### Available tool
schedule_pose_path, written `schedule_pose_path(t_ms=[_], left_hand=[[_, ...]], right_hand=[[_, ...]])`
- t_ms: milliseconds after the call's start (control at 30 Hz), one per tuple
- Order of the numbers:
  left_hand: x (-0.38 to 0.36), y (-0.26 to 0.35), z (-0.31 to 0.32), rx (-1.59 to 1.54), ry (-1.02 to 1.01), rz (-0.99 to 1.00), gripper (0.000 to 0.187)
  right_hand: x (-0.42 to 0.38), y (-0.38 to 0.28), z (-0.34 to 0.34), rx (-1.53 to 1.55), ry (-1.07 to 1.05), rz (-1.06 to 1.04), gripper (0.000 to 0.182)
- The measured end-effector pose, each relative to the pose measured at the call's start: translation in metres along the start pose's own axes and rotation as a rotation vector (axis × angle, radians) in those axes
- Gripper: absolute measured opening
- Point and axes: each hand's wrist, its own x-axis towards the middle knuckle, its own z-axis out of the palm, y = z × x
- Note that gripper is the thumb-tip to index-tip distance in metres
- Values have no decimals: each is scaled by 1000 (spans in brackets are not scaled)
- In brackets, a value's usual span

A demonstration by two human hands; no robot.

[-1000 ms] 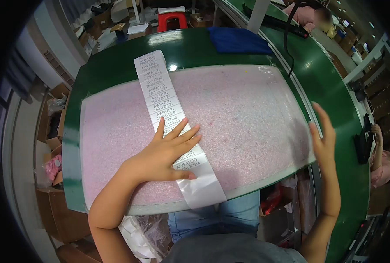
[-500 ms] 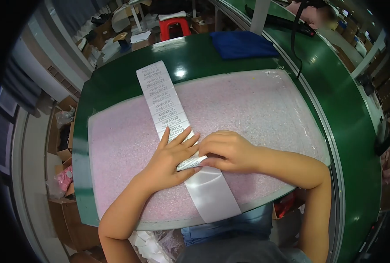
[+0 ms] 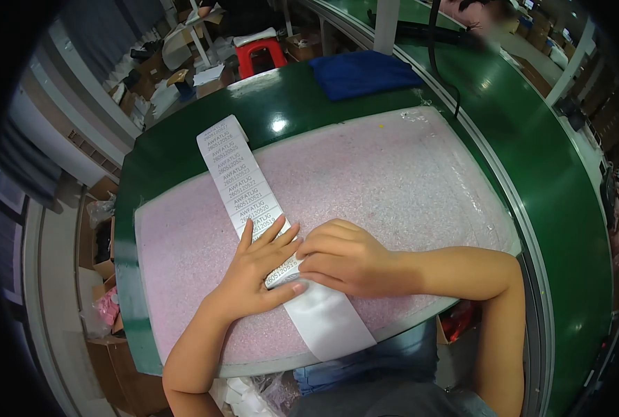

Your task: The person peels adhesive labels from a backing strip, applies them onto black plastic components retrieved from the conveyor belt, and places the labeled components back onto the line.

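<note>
A long strip of white printed labels lies across a pinkish, plastic-covered pad. My left hand rests flat over the strip with its fingers spread. Beside it, my right hand is closed, fingertips pinched at a label that is lifted and curled up between the two hands. Just what the fingertips grip is partly hidden. Below the hands, the near end of the strip is blank, shiny white backing paper, reaching over the pad's front edge.
The pad lies on a green table. A folded blue cloth is at the back, near a metal post and a black cable. Behind the table stands a red stool with a person at it. Cardboard boxes stand at left.
My right hand has moved slightly left and down, its fingers drawn closer together at the curled label. My left hand stays flat on the strip. The camera view has shifted a little.
</note>
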Motion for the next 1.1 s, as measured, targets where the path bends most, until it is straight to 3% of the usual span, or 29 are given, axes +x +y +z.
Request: schedule_pose_path(t_ms=[67,167,333,433,467,567,600,700,733,833,1000,1100], left_hand=[[-1,-3,-2,-14,-6,26,51],[-2,-8,-4,-323,35,42,64],[-2,-12,-2,-390,84,16,77],[-4,-16,3,-482,187,-63,70],[-4,-14,3,-475,188,-53,70],[-3,-6,5,-444,330,-106,67],[-5,-6,6,-439,332,-100,67],[-11,-9,12,-764,465,55,44],[-12,-7,13,-760,470,61,44],[-11,4,17,-645,580,3,17],[-13,8,18,-662,512,-101,14],[-13,9,17,-650,591,-129,14]], right_hand=[[0,-6,-3,-17,26,-43,14],[-2,-13,-9,-72,-10,-205,15],[-3,-22,-11,55,20,-386,15],[-6,-21,-1,131,172,-138,12],[-6,-20,-1,122,176,-145,12],[-5,-18,0,126,217,152,13],[-4,-16,0,121,220,146,13],[-3,-11,-2,117,214,241,18],[-2,-10,-3,113,214,233,18],[-1,-11,-3,152,252,262,20],[-1,-15,-8,157,192,307,23],[0,-16,-7,217,292,372,21]])
